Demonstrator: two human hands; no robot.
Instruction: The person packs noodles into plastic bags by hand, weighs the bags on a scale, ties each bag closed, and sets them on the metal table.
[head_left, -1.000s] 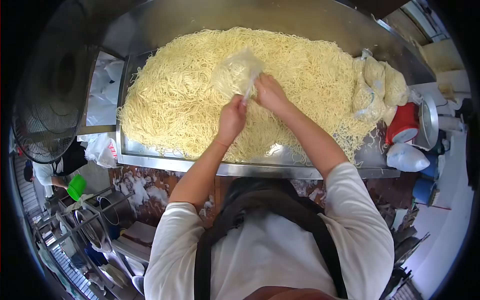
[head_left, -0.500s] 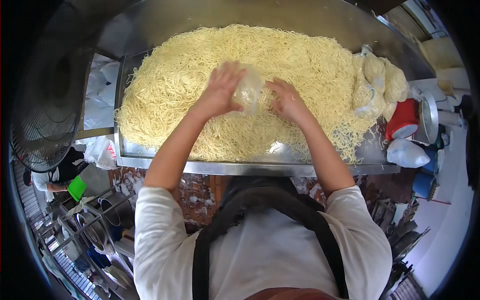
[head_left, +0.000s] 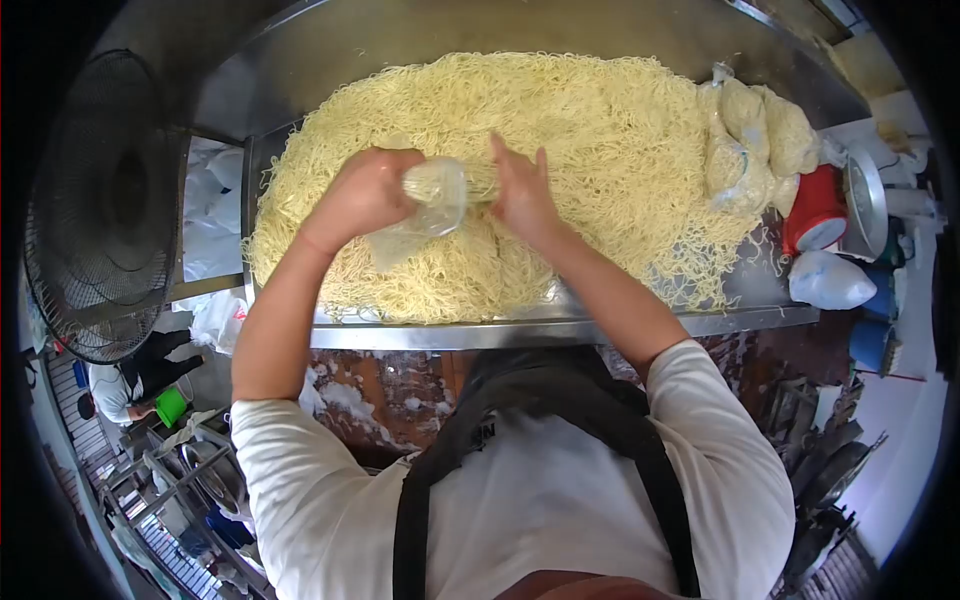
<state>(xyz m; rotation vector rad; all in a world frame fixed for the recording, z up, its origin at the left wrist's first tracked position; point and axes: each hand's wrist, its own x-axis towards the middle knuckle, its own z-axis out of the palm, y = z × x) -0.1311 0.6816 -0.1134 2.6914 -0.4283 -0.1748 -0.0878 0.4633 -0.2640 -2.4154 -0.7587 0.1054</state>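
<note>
A large heap of pale yellow noodles [head_left: 600,130] fills the metal table. Above it, my left hand [head_left: 368,200] is closed on a clear plastic bag [head_left: 450,205], whose open mouth faces right. Part of the bag hangs below the fist. Beside that mouth is my right hand [head_left: 528,200], with a bunch of noodles [head_left: 482,182] stretching from its fingers to the bag. Two of its fingers point up; the rest are partly hidden.
Several filled, tied noodle bags [head_left: 745,150] sit at the heap's right end, near a red container [head_left: 812,212] and a white plastic bag [head_left: 830,280]. A fan [head_left: 100,210] stands left. Another person [head_left: 125,385] holds a green container [head_left: 171,405] at lower left.
My left hand has closed on the bag and moved left and down with it. The right hand has moved left to the bag's mouth, noodles now at its fingers.
</note>
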